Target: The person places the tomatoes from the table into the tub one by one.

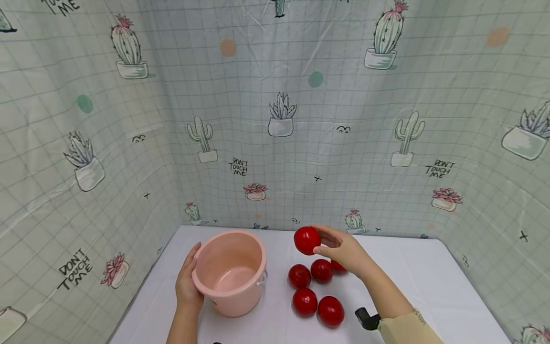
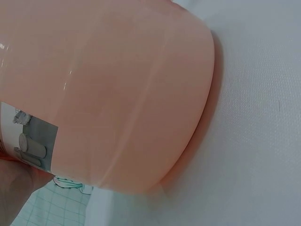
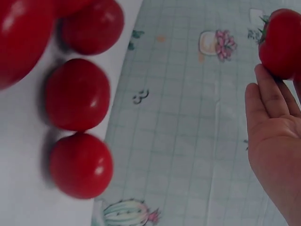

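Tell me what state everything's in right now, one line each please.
Bucket: upright, open-topped.
Held tomato: looks whole, green top attached, raised off the table.
Other tomatoes: five seen, resting on the table.
Left hand: holding the bucket's side.
Right hand: gripping the held tomato.
Backdrop: hanging, creased.

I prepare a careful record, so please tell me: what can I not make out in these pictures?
Head: one tomato, partly hidden by the right hand.
Head: small dark thing, cut off by bottom edge.
Left wrist: pink bucket, cut off by left and top edges.
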Available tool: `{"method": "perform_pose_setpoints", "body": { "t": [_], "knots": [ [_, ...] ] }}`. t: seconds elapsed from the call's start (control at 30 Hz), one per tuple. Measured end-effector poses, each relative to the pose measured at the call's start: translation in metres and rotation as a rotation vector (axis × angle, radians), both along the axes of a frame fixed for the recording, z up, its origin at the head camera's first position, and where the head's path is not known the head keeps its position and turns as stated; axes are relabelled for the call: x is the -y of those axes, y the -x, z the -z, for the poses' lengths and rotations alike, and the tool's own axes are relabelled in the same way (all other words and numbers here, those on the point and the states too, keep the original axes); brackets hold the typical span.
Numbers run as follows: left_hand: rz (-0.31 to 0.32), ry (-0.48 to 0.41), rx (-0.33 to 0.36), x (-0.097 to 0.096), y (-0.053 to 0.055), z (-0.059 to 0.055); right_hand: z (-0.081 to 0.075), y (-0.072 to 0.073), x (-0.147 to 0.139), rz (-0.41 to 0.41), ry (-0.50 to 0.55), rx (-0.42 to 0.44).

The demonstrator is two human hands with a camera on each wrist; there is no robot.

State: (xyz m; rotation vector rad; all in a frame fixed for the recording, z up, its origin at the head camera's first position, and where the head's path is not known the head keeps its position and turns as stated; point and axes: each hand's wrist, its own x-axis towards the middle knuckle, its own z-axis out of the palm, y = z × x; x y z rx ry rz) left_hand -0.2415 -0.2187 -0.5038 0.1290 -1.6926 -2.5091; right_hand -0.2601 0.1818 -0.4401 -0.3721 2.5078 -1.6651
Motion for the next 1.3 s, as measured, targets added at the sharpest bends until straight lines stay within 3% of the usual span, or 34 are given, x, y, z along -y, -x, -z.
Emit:
{"method": "perform_pose_setpoints", "body": {
  "t": [0.3,0.47,0.73,1.1,1.3],
  "knots": [
    [-0.006,-0.001,0.006,-0.001,0.002,0.001,-0.02,0.028,0.055,-0.111,0.105,0.072],
    [-0.013,0.0,0.003,0.0,0.002,0.003,-0.024,0.041,0.084,-0.197,0.104,0.099],
    [-0.011,-0.004,0.004,0.0,0.001,0.003,-0.036,0.055,0.129,-0.363,0.005,0.128],
    [-0.039,0.013,0.013,0.002,0.003,0.004,-0.045,0.07,0.174,-0.498,-0.173,0.169],
    [-0.041,0.036,0.011,0.0,0.004,0.006,-0.042,0.075,0.193,-0.539,-0.318,0.17]
  ]
}}
